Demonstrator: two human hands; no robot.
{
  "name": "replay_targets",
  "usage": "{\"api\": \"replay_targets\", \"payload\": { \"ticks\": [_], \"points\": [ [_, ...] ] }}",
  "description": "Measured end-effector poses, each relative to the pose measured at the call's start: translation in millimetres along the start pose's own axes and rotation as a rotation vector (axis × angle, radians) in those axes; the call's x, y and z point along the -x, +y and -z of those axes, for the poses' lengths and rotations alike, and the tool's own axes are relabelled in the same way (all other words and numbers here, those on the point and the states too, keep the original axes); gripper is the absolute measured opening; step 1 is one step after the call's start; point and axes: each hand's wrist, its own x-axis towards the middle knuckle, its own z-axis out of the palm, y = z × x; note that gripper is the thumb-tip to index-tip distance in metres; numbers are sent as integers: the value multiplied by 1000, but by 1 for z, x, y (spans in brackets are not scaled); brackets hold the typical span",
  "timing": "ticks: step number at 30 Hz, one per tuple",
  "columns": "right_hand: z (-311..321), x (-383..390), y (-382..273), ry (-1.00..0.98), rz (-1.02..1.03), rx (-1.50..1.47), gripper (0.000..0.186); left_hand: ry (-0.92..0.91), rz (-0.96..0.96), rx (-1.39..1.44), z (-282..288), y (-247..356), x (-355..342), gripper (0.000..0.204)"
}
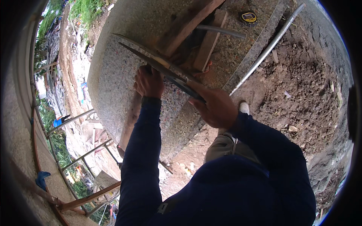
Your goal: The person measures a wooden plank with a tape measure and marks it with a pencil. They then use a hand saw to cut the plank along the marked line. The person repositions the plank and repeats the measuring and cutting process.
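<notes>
My right hand [215,107] is closed around the handle end of a handsaw, its fingers partly hidden. The dark, tapering saw blade [141,55] points up and left, lying across a length of brown timber [186,28]. Just below the blade, my left hand [150,81] is closed on the timber, pressing it on the speckled surface [109,81]. The timber's lower part [130,118] shows past my left wrist. Whether the blade has cut into the wood, I cannot tell.
A short wood piece [211,41] and a metal rod [222,31] lie beyond the saw. A yellow-black tape measure [249,17] rests farther back. A long pale pipe [269,47] borders loose soil [298,98] at right. Railings [90,152] stand at left.
</notes>
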Motion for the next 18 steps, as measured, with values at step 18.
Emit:
{"api": "replay_targets", "payload": {
  "ticks": [18],
  "points": [
    [21,35,7,-99,-91,-68,52,19,27,-11,-1,-7,-1,52]
  ]
}}
